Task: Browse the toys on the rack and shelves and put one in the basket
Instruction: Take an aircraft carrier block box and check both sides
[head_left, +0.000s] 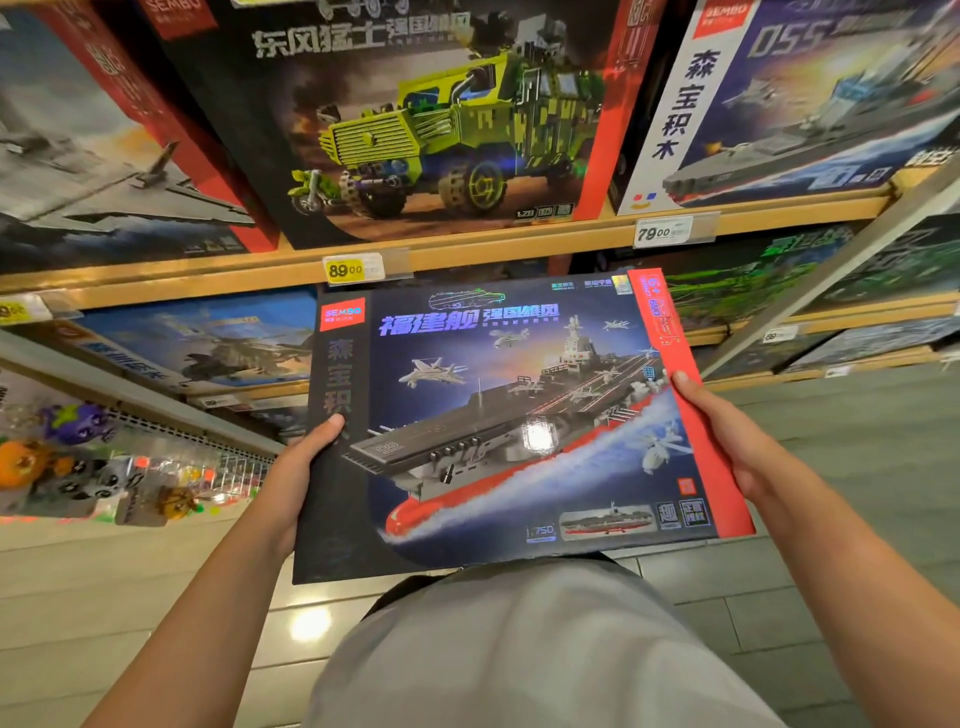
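From the head view, one aircraft-carrier box (519, 421) fills the centre of the frame, held flat and facing up, its top edge just below the upper shelf (467, 249). The left hand (291, 478) grips its dark left edge, thumb on top and fingers hidden beneath; the right hand (727, 436) grips the red right edge the same way. Three boxes stand along the top: a jet box (104, 156) upper left, a green truck box (415, 114) in the middle, a warship box (805, 104) upper right. Two price tags (353, 269) read 89.00 and 79.00. Small toys (78, 467) crowd the rack at left. Open floor (857, 441) lies at right.
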